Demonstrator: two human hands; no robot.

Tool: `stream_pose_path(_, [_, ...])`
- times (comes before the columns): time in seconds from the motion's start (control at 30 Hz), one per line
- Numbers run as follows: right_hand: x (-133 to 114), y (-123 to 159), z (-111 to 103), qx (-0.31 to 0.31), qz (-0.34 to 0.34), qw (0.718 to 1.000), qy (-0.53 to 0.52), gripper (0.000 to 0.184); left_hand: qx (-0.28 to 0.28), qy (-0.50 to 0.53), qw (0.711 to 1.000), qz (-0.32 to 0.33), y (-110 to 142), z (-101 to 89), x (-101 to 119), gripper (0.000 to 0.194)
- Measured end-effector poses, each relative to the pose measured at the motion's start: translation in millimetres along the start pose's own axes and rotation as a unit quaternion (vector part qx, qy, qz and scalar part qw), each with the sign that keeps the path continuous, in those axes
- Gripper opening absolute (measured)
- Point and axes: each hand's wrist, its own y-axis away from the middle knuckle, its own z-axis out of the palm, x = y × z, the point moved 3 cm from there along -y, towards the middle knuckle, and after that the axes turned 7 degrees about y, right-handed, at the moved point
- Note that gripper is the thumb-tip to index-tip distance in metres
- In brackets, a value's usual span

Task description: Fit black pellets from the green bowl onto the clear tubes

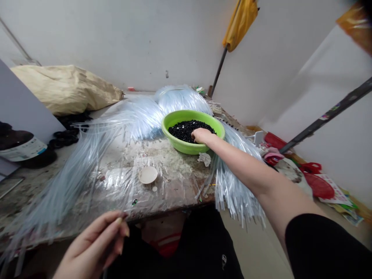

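Observation:
My right hand reaches into a green bowl of small black pieces, its fingers curled and closed among them; what they grip is hidden. My left hand is in front of the table edge with thumb and fingers pinched together. Whatever may be between those fingertips is too small to name. A small white dish lies on the table between my left hand and the bowl, with a small white disc beside it. Under my right forearm is a bundle of clear plastic tubes.
More clear tubes spread over the left side and hang past the front edge. Another tube bundle lies behind the bowl. A cream sack and a brown bottle stand left. A dark pole slants at right.

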Motion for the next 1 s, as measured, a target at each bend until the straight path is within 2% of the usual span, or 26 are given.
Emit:
stream_pose_path(0.07, [-0.2, -2.9, 2.1, -0.007, -0.001, 1.0, -0.004, 0.032, -0.033, 0.011, 0.999, -0.006, 1.3, 21.0, -6.9, 0.05])
stream_pose_path(0.17, [1.3, -5.2, 3.1, 0.005, 0.001, 1.0, -0.023, 0.032, -0.049, 0.033, 0.998, -0.022, -2.4, 37.5, -16.9, 0.047])
stream_pose_path(0.37, [13.4, 5.5, -0.9, 0.119, 0.027, 0.987, -0.104, 0.018, -0.115, 0.031, 0.992, -0.028, -20.4, 44.3, -23.1, 0.043])
stream_pose_path(0.53, [19.9, 32.4, -8.2, 0.19, 0.029, 0.963, -0.19, 0.024, -0.139, 0.05, 0.989, -0.027, -26.3, 46.8, -25.3, 0.037])
stream_pose_path(0.6, [14.9, 50.1, -12.6, 0.21, 0.006, 0.942, -0.263, 0.023, -0.145, 0.058, 0.987, -0.027, -27.0, 48.8, -25.8, 0.037])
stream_pose_path(0.7, [-6.0, 86.1, -17.4, 0.223, -0.058, 0.87, -0.436, 0.021, -0.14, 0.075, 0.987, -0.027, -27.8, 52.8, -24.2, 0.038])
stream_pose_path(0.8, [-41.3, 126.1, -13.5, 0.175, -0.109, 0.813, -0.544, 0.02, -0.143, 0.09, 0.985, -0.029, -28.6, 58.2, -22.2, 0.034])
stream_pose_path(0.87, [-68.0, 149.0, -6.6, 0.128, -0.147, 0.793, -0.578, 0.018, -0.152, 0.096, 0.983, -0.028, -29.1, 61.3, -22.4, 0.031])
stream_pose_path(1.0, [-107.4, 173.5, 11.7, 0.096, -0.176, 0.769, -0.607, 0.013, -0.169, 0.099, 0.98, -0.017, -28.9, 65.5, -25.5, 0.028])
